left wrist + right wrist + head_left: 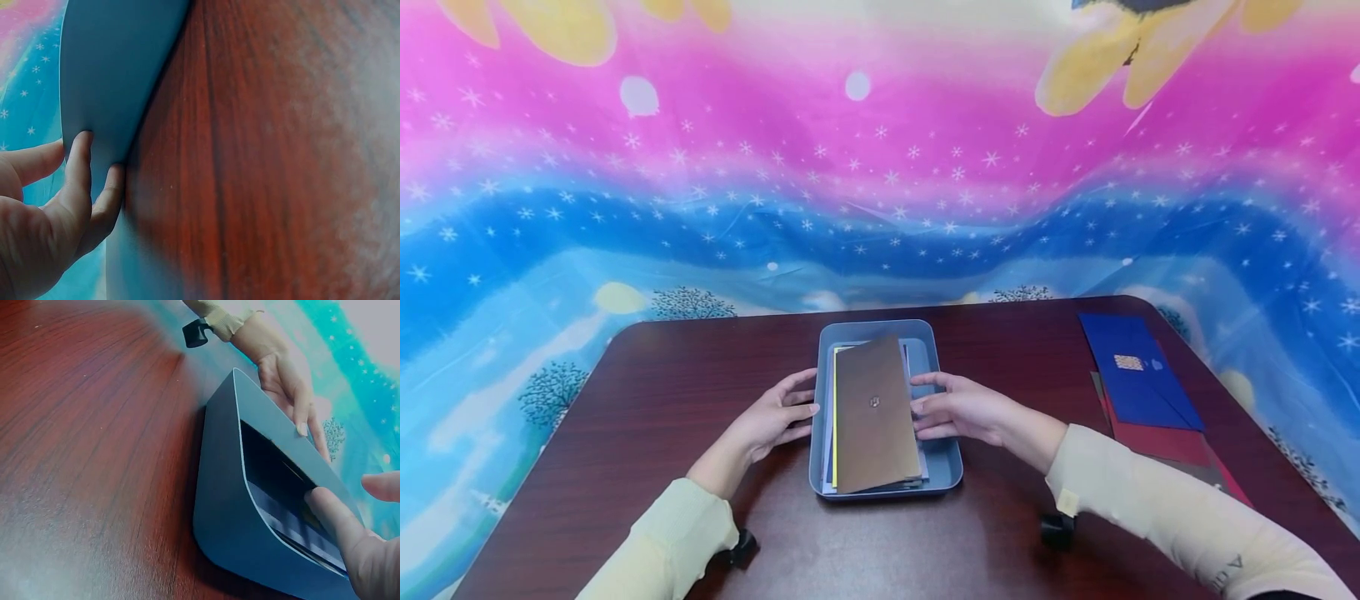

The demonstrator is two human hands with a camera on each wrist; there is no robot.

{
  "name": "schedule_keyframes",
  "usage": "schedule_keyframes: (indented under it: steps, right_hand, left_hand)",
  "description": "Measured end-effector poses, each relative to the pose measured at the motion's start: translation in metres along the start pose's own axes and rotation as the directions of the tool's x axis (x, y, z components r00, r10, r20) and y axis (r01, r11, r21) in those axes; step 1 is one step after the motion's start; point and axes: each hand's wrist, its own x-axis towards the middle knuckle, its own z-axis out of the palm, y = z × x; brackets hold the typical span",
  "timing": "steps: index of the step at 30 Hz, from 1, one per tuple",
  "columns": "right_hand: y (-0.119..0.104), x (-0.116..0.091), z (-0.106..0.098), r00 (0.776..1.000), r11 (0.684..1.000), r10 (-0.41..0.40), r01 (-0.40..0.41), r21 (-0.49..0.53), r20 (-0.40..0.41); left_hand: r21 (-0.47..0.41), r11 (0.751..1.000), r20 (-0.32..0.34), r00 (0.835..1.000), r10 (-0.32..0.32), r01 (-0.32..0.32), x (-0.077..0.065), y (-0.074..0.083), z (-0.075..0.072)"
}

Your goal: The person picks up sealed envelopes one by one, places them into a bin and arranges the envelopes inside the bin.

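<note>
Wooden tabletop (647, 400) bears a tray (943, 465) whose brown envelope (874, 429) lies between left grip (773, 417) and right grip (966, 410), both loosely spread.

We see a grey-blue tray (953, 477), a brown card (874, 442) with a small central emblem, and a bright yellow strip (835, 417) at its edge. Our surface (700, 392) is dark reddish-brown with streaky grain. We also see a blue card (1142, 392) with a gold patch, a red card (1157, 439), cream sleeves (662, 533), and a pink-and-blue backdrop (880, 175) dotted with white snowflakes.
</note>
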Motion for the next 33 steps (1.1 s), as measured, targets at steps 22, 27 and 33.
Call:
schedule_keyframes:
  steps: [22, 27, 33]
  right_hand:
    - [-0.019, -0.025, -0.032, 0.993, 0.989, -0.058, 0.071, -0.131, 0.099]
    - [-0.031, -0.03, -0.034, 0.991, 0.975, -0.097, 0.112, -0.19, 0.088]
    - [-0.04, -0.037, -0.032, 0.981, 0.932, -0.19, 0.193, -0.307, 0.041]
  left_hand:
    - [-0.004, 1.0, -0.016, 1.0, -0.003, 0.003, 0.002, -0.001, 0.001]
    - [-0.005, 1.0, -0.015, 1.0, -0.006, 0.006, 0.001, 0.0, 0.001]
    - [-0.001, 1.0, -0.021, 1.0, -0.01, 0.01, 0.002, -0.001, 0.001]
